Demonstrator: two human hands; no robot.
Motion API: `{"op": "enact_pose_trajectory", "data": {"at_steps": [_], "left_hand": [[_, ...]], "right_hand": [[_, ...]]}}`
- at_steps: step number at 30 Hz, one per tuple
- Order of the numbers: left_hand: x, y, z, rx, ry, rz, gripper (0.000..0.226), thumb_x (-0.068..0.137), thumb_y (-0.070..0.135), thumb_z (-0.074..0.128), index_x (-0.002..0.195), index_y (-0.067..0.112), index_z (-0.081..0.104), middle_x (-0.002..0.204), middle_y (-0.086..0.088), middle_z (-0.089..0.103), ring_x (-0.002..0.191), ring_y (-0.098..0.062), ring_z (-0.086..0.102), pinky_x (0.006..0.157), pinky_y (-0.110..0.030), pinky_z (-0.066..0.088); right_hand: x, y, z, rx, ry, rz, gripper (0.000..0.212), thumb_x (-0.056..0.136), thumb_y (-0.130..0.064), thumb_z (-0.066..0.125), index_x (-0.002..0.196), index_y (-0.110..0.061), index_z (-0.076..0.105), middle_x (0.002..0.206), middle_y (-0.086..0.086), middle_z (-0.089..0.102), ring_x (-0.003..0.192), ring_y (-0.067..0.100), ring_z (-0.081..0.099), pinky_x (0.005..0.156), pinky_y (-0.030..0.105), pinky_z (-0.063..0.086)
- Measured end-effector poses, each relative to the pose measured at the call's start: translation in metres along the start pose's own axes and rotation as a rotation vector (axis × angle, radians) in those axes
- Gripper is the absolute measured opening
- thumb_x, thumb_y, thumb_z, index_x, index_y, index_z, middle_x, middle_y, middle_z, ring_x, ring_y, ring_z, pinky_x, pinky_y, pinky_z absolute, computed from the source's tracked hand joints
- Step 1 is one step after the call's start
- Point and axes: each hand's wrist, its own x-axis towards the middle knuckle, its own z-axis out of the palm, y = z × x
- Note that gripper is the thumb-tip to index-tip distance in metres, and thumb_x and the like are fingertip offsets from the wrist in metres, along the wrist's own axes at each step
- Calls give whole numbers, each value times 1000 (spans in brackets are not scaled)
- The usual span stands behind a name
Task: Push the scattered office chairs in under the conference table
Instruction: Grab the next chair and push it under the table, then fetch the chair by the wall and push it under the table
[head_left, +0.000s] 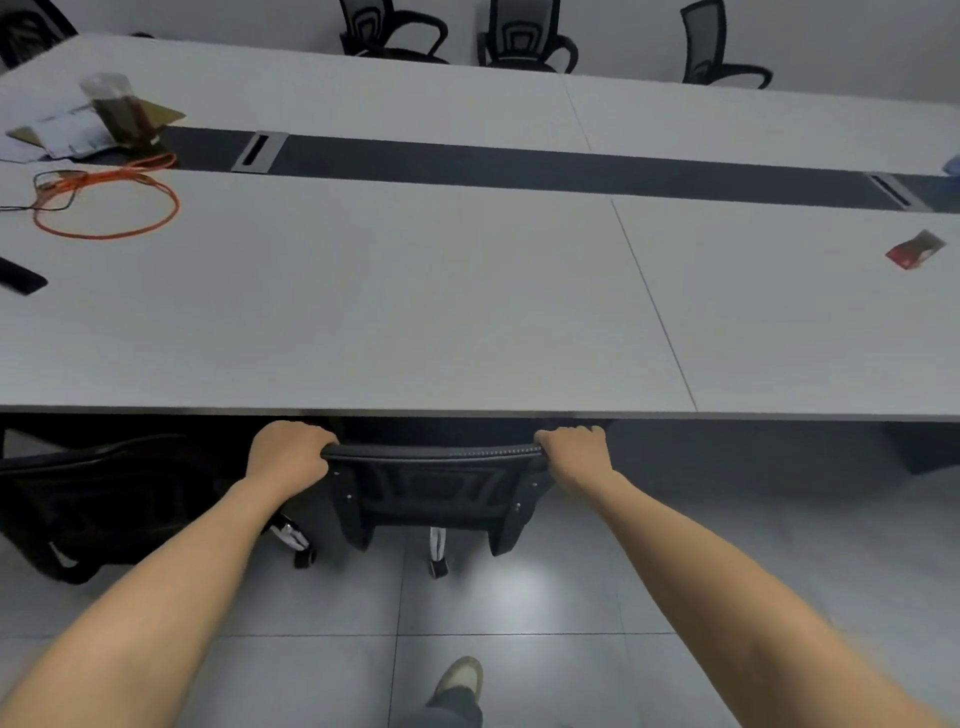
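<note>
Left hand (289, 453) and right hand (575, 451) each curl tight around the chair (434, 486) back's top edge; its seat sits under the table (363, 312). Another chair (104, 499) stands left.

The tabletop (415, 312) fills the middle of the view, with a strip (519, 169) running left to right along its centre. One chair (434, 488) stands at the near edge, its back just below the tabletop rim and its seat under it. The left hand (288, 454) grips the left end of the chair's top rail, the right hand (576, 452) the right end. Another chair (104, 499) sits to the left of it, also at the near edge. Three chairs (524, 39) line the far side. On the tabletop's far left lie a cable loop (106, 200), papers (67, 135) and a jar (122, 111); a card (914, 250) lies at the right. A foot (462, 678) stands on the floor (545, 649) behind the chair.
</note>
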Motion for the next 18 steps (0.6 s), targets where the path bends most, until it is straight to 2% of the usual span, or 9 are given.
{"op": "enact_pose_trajectory", "data": {"at_steps": [3,5,7,9,11,14,16,18], "left_hand": [[8,0,-8,21,-44,66,39,81,12,47,110,33,65,104,1,69,99,-22,62,71,-27,44],[13,-5,-14,43,-108,134,36,83,24,53,117,35,61,113,3,68,106,-20,61,81,-30,50],[15,-10,-23,51,-238,163,56,80,43,62,134,34,47,132,4,59,122,-19,54,97,-32,46],[15,-6,-34,-20,-366,167,87,71,57,68,145,30,32,147,3,44,135,-19,42,108,-33,38],[17,9,-43,-154,-434,221,103,59,66,68,146,28,28,152,3,35,140,-19,35,115,-36,30],[23,60,-53,-232,-421,361,92,68,60,68,146,27,30,153,3,34,140,-18,33,117,-36,28],[25,102,-59,-231,-354,448,75,81,48,66,145,25,33,151,3,37,139,-19,35,114,-34,29],[26,145,-63,-230,-277,535,69,85,43,62,145,24,33,152,2,37,139,-19,33,113,-35,30]], "right_hand": [[1,5,-5,27,-14,7,19,85,-1,45,91,-17,51,91,7,56,103,33,55,95,44,36],[-1,8,-8,72,-15,-34,29,91,-12,43,117,-18,53,116,11,59,114,33,49,100,45,33],[-7,13,-8,118,13,-80,45,91,-22,47,136,-23,42,134,8,50,128,30,40,108,45,27],[-16,23,-10,125,67,-96,57,89,-27,52,142,-26,33,143,5,42,137,26,30,112,47,22],[-30,39,-13,98,101,-70,61,89,-26,53,145,-26,29,147,5,36,141,27,22,115,49,18],[-62,77,-15,57,72,72,63,91,-18,52,146,-25,24,152,8,27,145,27,13,117,49,14],[-89,106,-10,86,55,208,63,92,-21,53,147,-26,22,155,9,22,146,27,10,117,48,13],[-125,134,-2,134,58,336,63,92,-25,54,147,-26,23,154,9,23,146,27,10,117,47,15]]}}
